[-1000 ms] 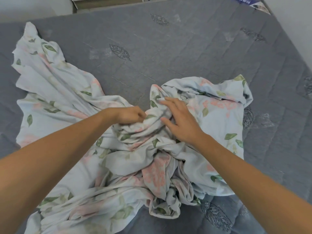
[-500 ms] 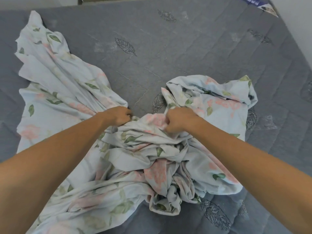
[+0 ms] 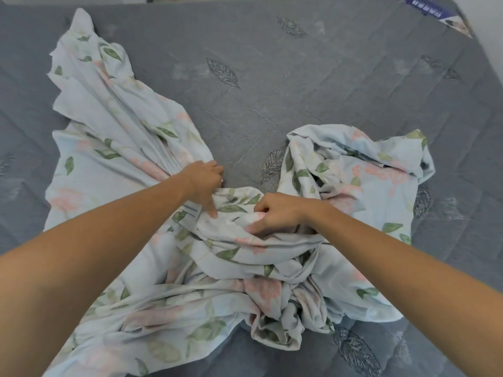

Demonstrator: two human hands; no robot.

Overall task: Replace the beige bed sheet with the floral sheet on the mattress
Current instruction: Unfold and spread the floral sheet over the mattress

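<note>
1. Nearest the mattress's (image 3: 313, 85) front edge, the sheet (image 3: 190, 308) lies in a crumpled heap, twisted folds bunched just right of the middle. It is not yet spread, so the job reads as sorting the cloth out.
2. The right hand (image 3: 277, 212) sits on the heap near the mattress's middle, fingers curled into a fold with the thumb pinching cloth, likely hunting for an edge or corner.
3. Just left of it, the left hand (image 3: 202, 183) grips gathered pleats, one finger pointing down onto the fabric. From that grip the sheet fans out towards the far left corner.
4. A second lump of sheet rests right of centre.
5. Beyond, the grey quilted mattress is bare; no beige sheet is in view, so it seems already off.
6. A label (image 3: 446, 17) sits at the far right corner.
</note>
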